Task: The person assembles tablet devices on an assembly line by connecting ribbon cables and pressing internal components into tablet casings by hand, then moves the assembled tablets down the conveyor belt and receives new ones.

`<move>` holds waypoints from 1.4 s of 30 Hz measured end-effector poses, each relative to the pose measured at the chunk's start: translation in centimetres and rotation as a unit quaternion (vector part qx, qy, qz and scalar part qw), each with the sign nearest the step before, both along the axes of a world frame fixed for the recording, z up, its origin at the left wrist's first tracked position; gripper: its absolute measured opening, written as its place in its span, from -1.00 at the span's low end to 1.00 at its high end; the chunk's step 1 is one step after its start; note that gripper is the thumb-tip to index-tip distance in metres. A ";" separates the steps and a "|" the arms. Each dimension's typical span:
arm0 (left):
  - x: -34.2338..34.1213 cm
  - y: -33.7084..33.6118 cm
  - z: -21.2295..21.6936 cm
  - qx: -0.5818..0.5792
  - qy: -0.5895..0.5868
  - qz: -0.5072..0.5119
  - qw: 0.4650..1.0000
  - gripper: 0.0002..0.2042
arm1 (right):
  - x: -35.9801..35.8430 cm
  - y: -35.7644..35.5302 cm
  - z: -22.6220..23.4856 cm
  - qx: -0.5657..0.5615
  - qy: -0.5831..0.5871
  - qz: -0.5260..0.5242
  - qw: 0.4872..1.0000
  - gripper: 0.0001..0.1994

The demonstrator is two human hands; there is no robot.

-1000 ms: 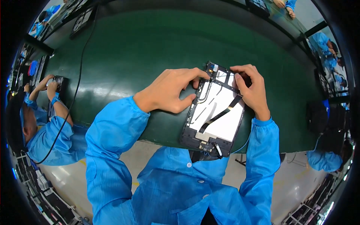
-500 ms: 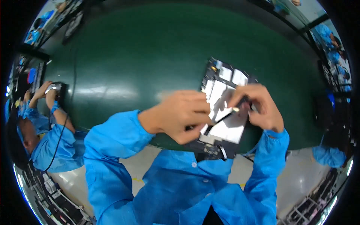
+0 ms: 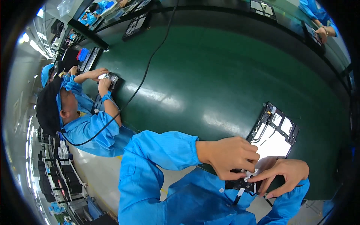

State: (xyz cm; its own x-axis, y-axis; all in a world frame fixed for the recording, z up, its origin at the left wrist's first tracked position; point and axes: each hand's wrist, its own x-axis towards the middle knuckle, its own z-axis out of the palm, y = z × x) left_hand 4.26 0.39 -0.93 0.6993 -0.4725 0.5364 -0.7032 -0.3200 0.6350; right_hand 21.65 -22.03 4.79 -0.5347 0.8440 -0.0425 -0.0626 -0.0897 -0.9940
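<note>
A flat dark-framed device panel (image 3: 275, 131) with a white inner sheet lies at the near edge of the green table (image 3: 210, 71). My left hand (image 3: 230, 157) rests on the panel's near end, fingers curled and pinching a thin black flex strip (image 3: 243, 189) there. My right hand (image 3: 283, 174) presses fingertips onto the same near end, beside the left hand, touching the strip. The strip's loose end hangs over the table edge. The panel's near part is hidden by both hands.
A co-worker in blue coat and dark cap (image 3: 75, 116) sits at the left, working on a small device (image 3: 107, 77). A black cable (image 3: 146, 71) runs across the table. Another person's hand (image 3: 322, 33) and more panels lie at the far side.
My view swung left and the panel now sits at the lower right. Both my hands moved from the panel's far end and middle down to its near end.
</note>
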 end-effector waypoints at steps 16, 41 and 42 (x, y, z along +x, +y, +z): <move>0.3 0.3 1.2 0.047 0.038 -0.011 0.998 -0.65 | 0.2 -0.1 0.2 -0.072 -0.003 0.018 0.997 -0.31; 4.5 2.6 0.4 0.136 -0.037 0.430 0.892 -0.55 | -2.1 5.9 0.1 0.186 -0.329 -0.482 0.791 -0.42; 5.0 2.4 0.2 0.129 -0.031 0.420 0.898 -0.55 | -2.3 5.9 -0.3 0.185 -0.317 -0.485 0.794 -0.39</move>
State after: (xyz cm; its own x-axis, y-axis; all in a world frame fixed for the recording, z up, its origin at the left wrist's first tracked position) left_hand 9.26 2.76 -0.73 0.8400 0.0940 0.5344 -0.1755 -0.8849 0.4315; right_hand 19.33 -16.08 4.51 0.4039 0.8632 0.3029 0.6002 -0.0001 -0.7999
